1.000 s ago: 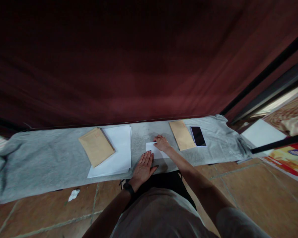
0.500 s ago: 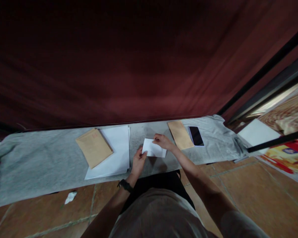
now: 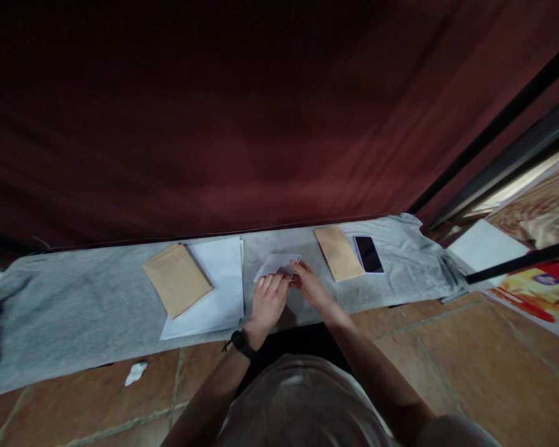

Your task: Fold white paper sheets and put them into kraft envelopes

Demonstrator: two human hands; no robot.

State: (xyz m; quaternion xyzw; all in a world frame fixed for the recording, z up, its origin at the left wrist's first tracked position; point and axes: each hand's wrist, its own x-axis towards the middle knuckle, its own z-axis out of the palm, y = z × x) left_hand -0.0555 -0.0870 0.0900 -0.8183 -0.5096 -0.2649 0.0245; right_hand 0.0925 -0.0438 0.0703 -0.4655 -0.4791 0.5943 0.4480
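Note:
A small folded white sheet of paper (image 3: 276, 262) is held just above the grey cloth in front of me. My left hand (image 3: 269, 302), with a dark watch on the wrist, lies over the paper's near edge, back of the hand up, fingers together. My right hand (image 3: 310, 285) grips the right end of the same paper with thumb and fingers. The hands almost meet, and they hide the paper's near right corner. To the left, brown envelopes (image 3: 177, 280) rest on larger white sheets (image 3: 228, 298). A single brown envelope (image 3: 339, 253) lies to the right.
A smartphone (image 3: 369, 254) lies right of the single envelope. The grey cloth (image 3: 88, 304) covers a long narrow bench against a dark red panel (image 3: 261, 155). A crumpled white scrap (image 3: 136, 372) is on the tiled floor. A black bar (image 3: 522, 264) and a printed box (image 3: 540, 292) stand at right.
The paper has tilted and shifted slightly left. My left hand has turned from holding its left side to lying over the near edge; my right hand has moved down to its right end.

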